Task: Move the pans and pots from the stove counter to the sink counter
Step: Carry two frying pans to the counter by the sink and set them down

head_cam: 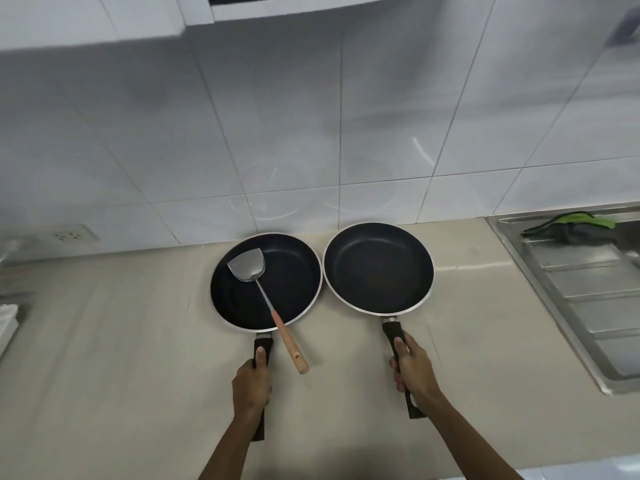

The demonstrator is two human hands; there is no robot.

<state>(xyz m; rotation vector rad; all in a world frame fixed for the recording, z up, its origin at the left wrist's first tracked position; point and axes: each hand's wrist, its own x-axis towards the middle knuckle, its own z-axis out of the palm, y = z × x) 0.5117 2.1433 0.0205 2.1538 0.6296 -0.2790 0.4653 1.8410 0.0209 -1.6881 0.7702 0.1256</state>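
Two black non-stick frying pans sit side by side over the beige counter (121,341), rims nearly touching. The left pan (294,282) carries a metal spatula (247,266) with a wooden handle that sticks out over the front rim. My left hand (251,386) is closed around this pan's black handle. The right pan (379,268) is empty, and my right hand (414,370) grips its black handle, thumb along the top. Whether the pans rest on the counter or hover just above it cannot be told.
A steel sink drainboard (581,292) lies at the right, with a grey and green cloth (571,228) at its back. A white tiled wall (311,133) rises behind the counter, with a power socket (71,233) at the left. A white object (7,323) sits at the far left edge.
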